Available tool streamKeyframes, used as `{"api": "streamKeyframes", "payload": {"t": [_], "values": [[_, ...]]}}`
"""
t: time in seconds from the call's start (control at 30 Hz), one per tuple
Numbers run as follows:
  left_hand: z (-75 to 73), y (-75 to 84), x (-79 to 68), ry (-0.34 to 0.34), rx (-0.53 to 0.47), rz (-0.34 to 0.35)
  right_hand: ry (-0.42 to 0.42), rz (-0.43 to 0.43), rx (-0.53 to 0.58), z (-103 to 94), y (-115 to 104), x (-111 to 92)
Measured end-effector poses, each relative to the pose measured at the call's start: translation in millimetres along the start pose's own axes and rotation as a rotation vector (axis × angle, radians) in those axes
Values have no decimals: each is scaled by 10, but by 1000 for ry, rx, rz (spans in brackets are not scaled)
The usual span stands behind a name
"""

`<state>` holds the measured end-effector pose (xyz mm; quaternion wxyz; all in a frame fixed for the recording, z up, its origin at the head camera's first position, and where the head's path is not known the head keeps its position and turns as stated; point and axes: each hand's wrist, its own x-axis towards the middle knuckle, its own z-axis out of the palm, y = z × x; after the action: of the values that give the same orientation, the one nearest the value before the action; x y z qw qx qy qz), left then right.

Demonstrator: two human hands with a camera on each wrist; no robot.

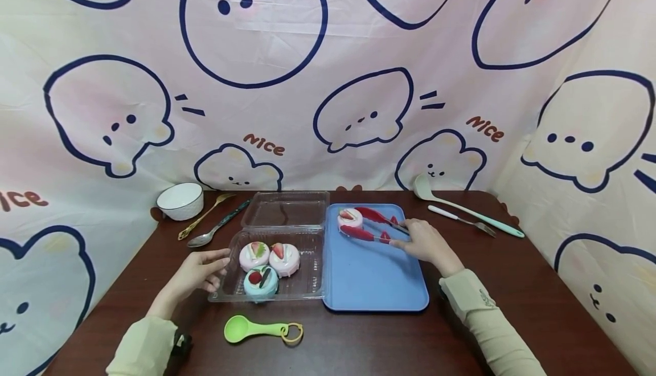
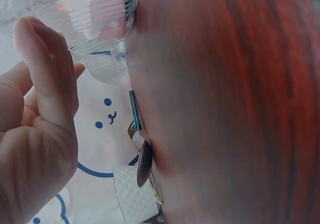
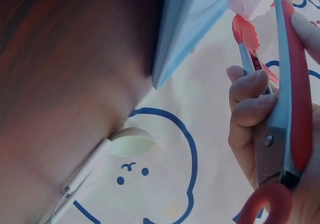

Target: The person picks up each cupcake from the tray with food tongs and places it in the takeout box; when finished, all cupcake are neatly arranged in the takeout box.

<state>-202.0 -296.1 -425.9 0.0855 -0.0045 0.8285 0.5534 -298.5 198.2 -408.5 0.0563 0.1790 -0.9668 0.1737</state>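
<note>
My right hand (image 1: 424,243) grips a pair of red-tipped tongs (image 3: 298,93) over the blue tray (image 1: 376,279). The tongs' heads lie either side of a pink toy cake (image 1: 350,216) topped with a strawberry slice, at the tray's far left corner. By the left wall of a clear plastic box (image 1: 311,273) is my left hand (image 1: 192,276), its fingers loosely bent and nothing held in them. Inside that box sit two pink cakes, one on the left (image 1: 253,255) and one on the right (image 1: 285,260), with a blue cake (image 1: 261,282) in front. The box's lid (image 1: 284,209) is folded back.
A green measuring spoon (image 1: 256,329) with a yellow ring lies near the front. At the back left are a white bowl (image 1: 180,201), a gold fork (image 1: 205,216) and a spoon (image 1: 218,224). A ladle (image 1: 466,208) and a white-handled fork (image 1: 461,219) lie right of the tray.
</note>
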Motion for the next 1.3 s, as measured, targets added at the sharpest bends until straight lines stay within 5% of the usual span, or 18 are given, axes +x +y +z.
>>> {"api": "streamKeyframes", "payload": {"t": [0.27, 0.6, 0.9, 1.3], "values": [[-3, 4, -2, -3, -2, 0, 59, -43, 13, -123, -89, -91], [-8, -17, 16, -1, -1, -4, 162, -205, 31, -252, -303, -259], [-6, -20, 17, 2, 2, 1, 102, -333, 180, -260, -450, -356], [-2, -16, 7, 1, -2, 5, 12, -400, 215, -146, -566, -419]]}}
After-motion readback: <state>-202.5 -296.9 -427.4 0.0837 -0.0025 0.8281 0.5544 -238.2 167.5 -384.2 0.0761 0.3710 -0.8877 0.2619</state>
